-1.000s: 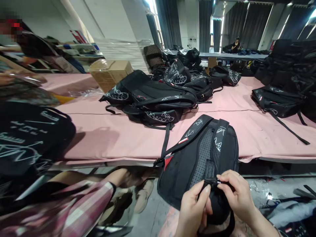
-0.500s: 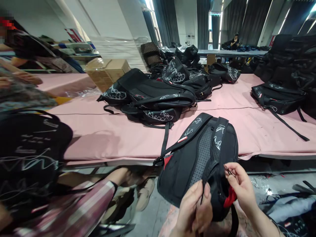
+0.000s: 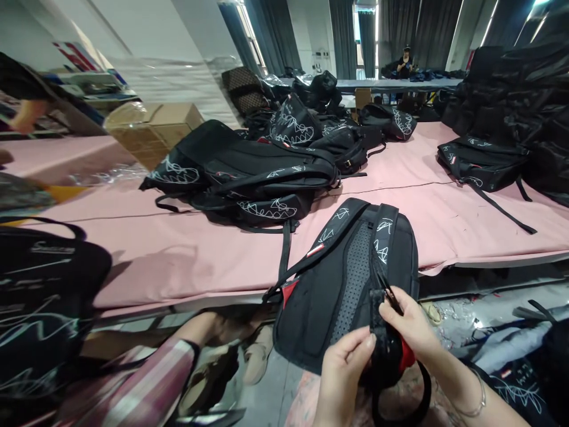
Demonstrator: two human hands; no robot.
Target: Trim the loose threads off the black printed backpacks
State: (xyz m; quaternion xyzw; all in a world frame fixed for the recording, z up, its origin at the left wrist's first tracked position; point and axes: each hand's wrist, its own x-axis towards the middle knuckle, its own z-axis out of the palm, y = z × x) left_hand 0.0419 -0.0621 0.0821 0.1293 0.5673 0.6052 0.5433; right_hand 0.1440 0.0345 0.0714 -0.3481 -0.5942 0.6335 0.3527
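A black backpack (image 3: 313,317) with white scribble prints on its shoulder straps leans back-panel up against the table edge, in front of me. My left hand (image 3: 344,367) is closed, thumb and fingers pinching a black strap (image 3: 377,317) at the lower right of the pack. Closed around a pair of dark, pointed thread snips (image 3: 393,299), my right hand (image 3: 413,326) sits just right of that strap. The snips' tips point up and left over the shoulder strap. A red side patch (image 3: 406,356) shows below my right hand.
A pink-covered table (image 3: 178,261) carries a pile of black backpacks (image 3: 262,166) and another backpack (image 3: 484,163) at right. A cardboard box (image 3: 164,130) stands behind. At left, a seated person in plaid (image 3: 137,379) is beside another backpack (image 3: 44,296). Bags lie low at right.
My right hand has moved left and slightly up, bringing the snips over the strap. The strap piece is now raised and flat between my hands. The view has shifted right.
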